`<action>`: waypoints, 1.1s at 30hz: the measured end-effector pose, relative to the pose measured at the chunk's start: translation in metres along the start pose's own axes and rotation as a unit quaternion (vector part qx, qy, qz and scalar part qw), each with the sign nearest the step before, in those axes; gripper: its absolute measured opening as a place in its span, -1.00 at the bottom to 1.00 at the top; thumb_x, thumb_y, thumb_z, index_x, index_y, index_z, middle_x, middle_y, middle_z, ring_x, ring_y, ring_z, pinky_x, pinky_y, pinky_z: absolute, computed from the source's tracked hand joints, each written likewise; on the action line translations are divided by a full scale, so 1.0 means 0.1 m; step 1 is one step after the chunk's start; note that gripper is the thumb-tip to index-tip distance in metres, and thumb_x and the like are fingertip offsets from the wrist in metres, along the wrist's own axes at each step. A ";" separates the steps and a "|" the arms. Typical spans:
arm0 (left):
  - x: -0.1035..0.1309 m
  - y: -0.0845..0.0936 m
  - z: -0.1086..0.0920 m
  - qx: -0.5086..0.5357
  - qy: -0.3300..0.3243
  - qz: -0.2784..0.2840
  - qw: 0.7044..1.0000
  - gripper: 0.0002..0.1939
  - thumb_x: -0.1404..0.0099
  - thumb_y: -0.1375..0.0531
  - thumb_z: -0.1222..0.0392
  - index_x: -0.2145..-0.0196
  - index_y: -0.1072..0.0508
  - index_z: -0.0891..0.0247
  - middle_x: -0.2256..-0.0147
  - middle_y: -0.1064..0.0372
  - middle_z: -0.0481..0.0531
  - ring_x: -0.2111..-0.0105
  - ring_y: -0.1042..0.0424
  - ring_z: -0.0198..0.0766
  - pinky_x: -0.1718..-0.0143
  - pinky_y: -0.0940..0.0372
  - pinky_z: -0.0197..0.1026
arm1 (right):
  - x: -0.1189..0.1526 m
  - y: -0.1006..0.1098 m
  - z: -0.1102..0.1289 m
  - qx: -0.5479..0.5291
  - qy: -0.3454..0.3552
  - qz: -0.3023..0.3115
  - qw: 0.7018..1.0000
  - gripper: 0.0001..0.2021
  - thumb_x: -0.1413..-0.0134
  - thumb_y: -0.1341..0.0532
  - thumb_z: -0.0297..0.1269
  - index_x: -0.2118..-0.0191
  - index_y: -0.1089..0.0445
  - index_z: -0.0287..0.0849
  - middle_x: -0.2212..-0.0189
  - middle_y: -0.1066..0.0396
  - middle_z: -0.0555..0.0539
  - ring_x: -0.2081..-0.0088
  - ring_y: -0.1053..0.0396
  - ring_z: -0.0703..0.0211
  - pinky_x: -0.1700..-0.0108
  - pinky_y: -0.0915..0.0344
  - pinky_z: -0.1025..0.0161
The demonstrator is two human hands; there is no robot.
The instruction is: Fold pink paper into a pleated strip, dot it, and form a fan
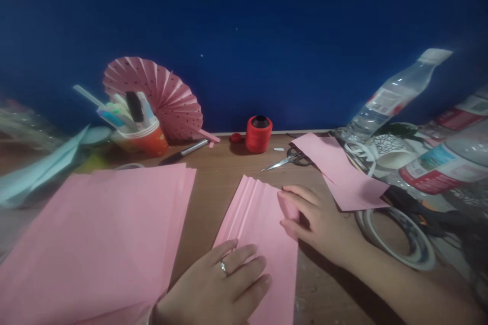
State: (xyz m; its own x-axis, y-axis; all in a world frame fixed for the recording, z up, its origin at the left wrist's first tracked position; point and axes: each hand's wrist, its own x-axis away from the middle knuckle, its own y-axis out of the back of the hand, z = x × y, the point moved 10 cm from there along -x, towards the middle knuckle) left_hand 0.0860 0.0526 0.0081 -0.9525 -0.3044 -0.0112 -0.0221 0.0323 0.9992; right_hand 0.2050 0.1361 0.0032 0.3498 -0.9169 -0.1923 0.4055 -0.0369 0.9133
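Observation:
A sheet of pink paper lies on the table in front of me, with several narrow pleats along its left side. My left hand, with a ring on one finger, rests on the lower part of the sheet, its fingers stretched out. At the upper right edge, my right hand has its thumb and fingers on the paper, which is bent up there. Left of the pleated sheet is a stack of pink paper. A finished-looking pink pleated paper fan with dark dots leans against the blue wall.
Behind the sheet stand a red thread spool and scissors. A marker and a cup of pens are at back left. On the right lie a pink offcut, a tape roll and plastic bottles.

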 end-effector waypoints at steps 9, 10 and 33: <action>0.01 0.00 0.00 -0.006 0.012 -0.001 1.000 -0.64 -0.26 0.00 0.13 -0.02 -0.21 0.18 -0.07 -0.15 0.04 -0.03 -0.15 -0.19 0.01 -0.13 -0.11 | -0.02 0.00 0.02 0.007 0.002 0.004 1.000 -0.58 0.02 -0.11 -0.24 -0.02 -0.19 -0.13 0.03 -0.22 -0.12 0.02 -0.18 0.01 0.02 -0.18 0.00; 0.01 -0.01 0.00 -0.004 0.012 -0.002 1.000 -0.63 -0.25 0.00 0.13 -0.03 -0.20 0.18 -0.08 -0.14 0.05 -0.04 -0.14 -0.19 -0.01 -0.11 -0.10 | -0.02 -0.01 0.02 0.009 -0.001 0.006 1.000 -0.58 0.01 -0.10 -0.24 -0.03 -0.18 -0.13 0.02 -0.21 -0.12 0.02 -0.17 0.01 0.02 -0.18 0.00; 0.04 0.06 0.06 0.164 0.046 -0.026 0.985 -0.62 -0.21 0.01 0.27 0.00 -0.23 0.24 -0.09 -0.11 0.04 -0.07 -0.08 -0.19 -0.11 0.01 -0.06 | 0.01 -0.02 0.01 0.048 0.011 -0.011 0.999 -0.51 0.07 -0.14 -0.07 0.00 -0.20 -0.17 0.01 -0.21 -0.13 0.03 -0.17 -0.05 0.02 -0.13 0.00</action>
State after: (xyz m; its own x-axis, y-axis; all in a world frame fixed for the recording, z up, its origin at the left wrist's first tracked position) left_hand 0.0804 0.0575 0.0136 -0.9158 -0.3993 -0.0442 -0.1826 0.3157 0.9311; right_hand 0.2042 0.1346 0.0015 0.3606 -0.9065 -0.2199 0.3314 -0.0959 0.9386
